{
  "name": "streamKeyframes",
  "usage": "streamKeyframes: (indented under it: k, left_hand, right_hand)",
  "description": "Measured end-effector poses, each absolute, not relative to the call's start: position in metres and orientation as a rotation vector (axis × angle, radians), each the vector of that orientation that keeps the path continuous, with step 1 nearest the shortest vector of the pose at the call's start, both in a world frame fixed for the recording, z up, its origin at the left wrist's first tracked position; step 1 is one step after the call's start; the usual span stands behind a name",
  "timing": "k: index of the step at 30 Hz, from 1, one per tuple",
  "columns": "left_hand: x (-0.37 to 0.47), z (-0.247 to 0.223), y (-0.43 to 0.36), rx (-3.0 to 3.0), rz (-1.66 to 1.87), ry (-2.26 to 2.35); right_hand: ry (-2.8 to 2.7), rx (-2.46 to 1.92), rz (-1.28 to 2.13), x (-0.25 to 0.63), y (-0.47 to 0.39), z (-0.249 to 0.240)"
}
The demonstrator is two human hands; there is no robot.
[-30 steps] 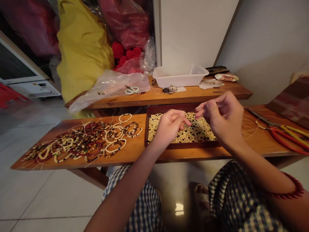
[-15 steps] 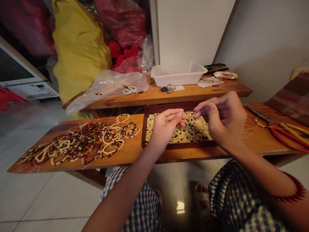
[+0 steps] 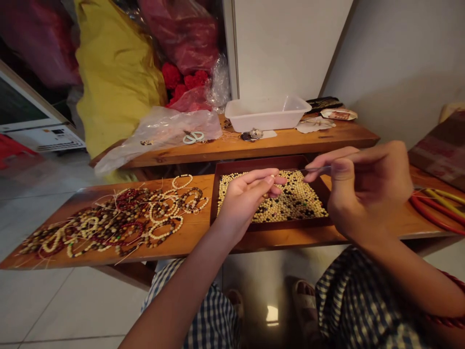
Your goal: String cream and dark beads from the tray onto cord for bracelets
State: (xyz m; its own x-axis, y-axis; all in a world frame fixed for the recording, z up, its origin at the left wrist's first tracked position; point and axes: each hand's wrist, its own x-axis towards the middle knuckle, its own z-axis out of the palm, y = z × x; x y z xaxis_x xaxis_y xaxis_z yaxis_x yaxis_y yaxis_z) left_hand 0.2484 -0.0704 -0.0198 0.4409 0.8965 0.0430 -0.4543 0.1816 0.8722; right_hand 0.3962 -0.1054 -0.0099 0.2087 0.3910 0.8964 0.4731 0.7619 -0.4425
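Over the left half of the dark red tray [image 3: 214, 194], my left hand [image 3: 250, 191] is closed in a pinch. A small pale bead [image 3: 271, 178] shows at its thumb tip; the rest of what lies between the fingers is hidden. To the right, my right hand [image 3: 366, 189] pinches a thin grey needle [image 3: 321, 168] between thumb and fingers, its tip pointing toward my left hand. The hands are apart. Below them, loose yellow beads [image 3: 290, 203] mixed with dark ones spread across the tray.
Beaded bracelets [image 3: 127, 218] lie heaped on the bench's left side. Red-handled pliers [image 3: 436, 211] rest at right, near a cardboard box [image 3: 443, 155]. On the rear bench are a white plastic tub [image 3: 267, 114], scissors [image 3: 193, 137] and a clear plastic bag [image 3: 163, 131].
My right hand has moved away to the right, widening the gap between the hands, and the needle now shows in its fingers. My left hand stays almost in place, still pinching.
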Motion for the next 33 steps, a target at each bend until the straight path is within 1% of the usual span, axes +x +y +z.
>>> streamKeyframes:
  k: [4,8,12,20,33]
  left_hand:
    - [0.2462,-0.0201,-0.0711,0.936,1.01,0.551]
    - [0.2464,-0.0203,-0.0717,0.938,1.041,0.555]
    - [0.247,-0.0218,-0.0713,0.941,1.064,0.531]
    - [0.2482,-0.0233,-0.0734,0.947,1.085,0.536]
    - [0.247,-0.0278,-0.0713,1.094,1.107,0.592]
  right_hand:
    - [-1.44,-0.805,0.068,0.3977,-0.1059,-0.0074]
    - [-1.444,-0.991,0.282,0.4,-0.108,-0.0051]
    - [-1.605,-1.135,0.395,0.4007,-0.1111,-0.0033]
    - [-1.743,-1.208,0.4,0.3958,-0.1144,-0.0033]
    - [-1.656,-1.296,0.341,0.3944,-0.1142,-0.0008]
